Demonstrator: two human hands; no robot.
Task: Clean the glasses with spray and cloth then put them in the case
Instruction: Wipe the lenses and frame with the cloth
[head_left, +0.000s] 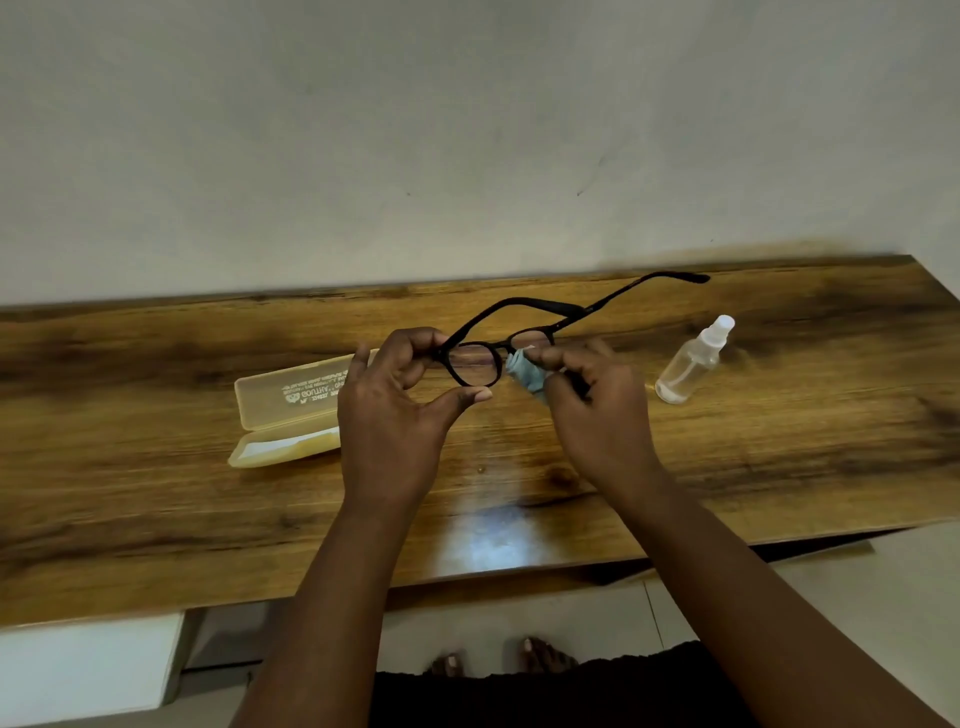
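Here the glasses (498, 343), black-framed with round lenses, are held up above the wooden table (156, 364), roughly over its middle, both temples unfolded and pointing away toward the wall (467, 130). One temple arches behind the frame; the other runs up and to the right, its tip ending over the table's far edge.

Left hand (395, 410): grasping the glasses at the left lens, fingers curled over the top of the rim near the hinge, thumb pressed against the bottom of the rim. The lens itself is clear of the fingers and the table grain shows through it.

Right hand (597, 410): pinched closed on a light blue cloth (527, 374), which is bunched against the right lens. Thumb and forefinger press the cloth at the lens; a fold of it hangs down just below the frame's bridge. Most of the right lens is hidden by cloth and fingers.

Case (285, 410): pale yellow, translucent, lying open on the table left of the hands, lid tipped back with printed lettering on it. Its right end is hidden behind the left hand.

Spray bottle (693, 361): clear plastic with a white cap, lying on its side on the table right of the hands, nozzle end toward the wall, well apart from the case.
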